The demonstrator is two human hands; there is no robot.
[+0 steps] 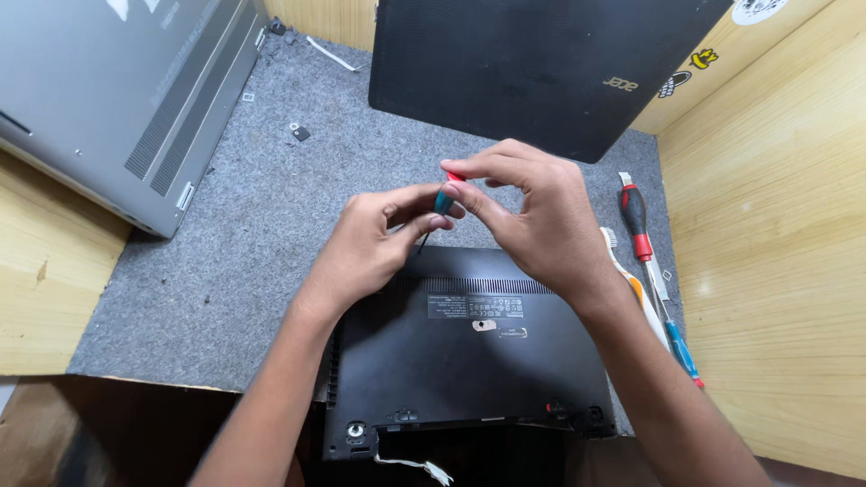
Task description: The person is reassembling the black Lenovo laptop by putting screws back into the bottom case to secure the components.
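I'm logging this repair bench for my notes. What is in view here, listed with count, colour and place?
small screwdriver: 1, teal grip with red cap, pinched by both hands over the black laptop's far edge
black laptop: 1, black, underside up, near centre
grey laptop: 1, silver grey, underside up, far left
black lid panel: 1, black, leaning at the far wall
large screwdriver: 1, black and red handle, right of the black laptop
toothbrush: 1, white and orange, beside the right wrist
blue-handled tool: 1, blue, near right
felt mat: 1, grey, under everything
left hand: 1, on the screwdriver's grip
right hand: 1, on its red cap
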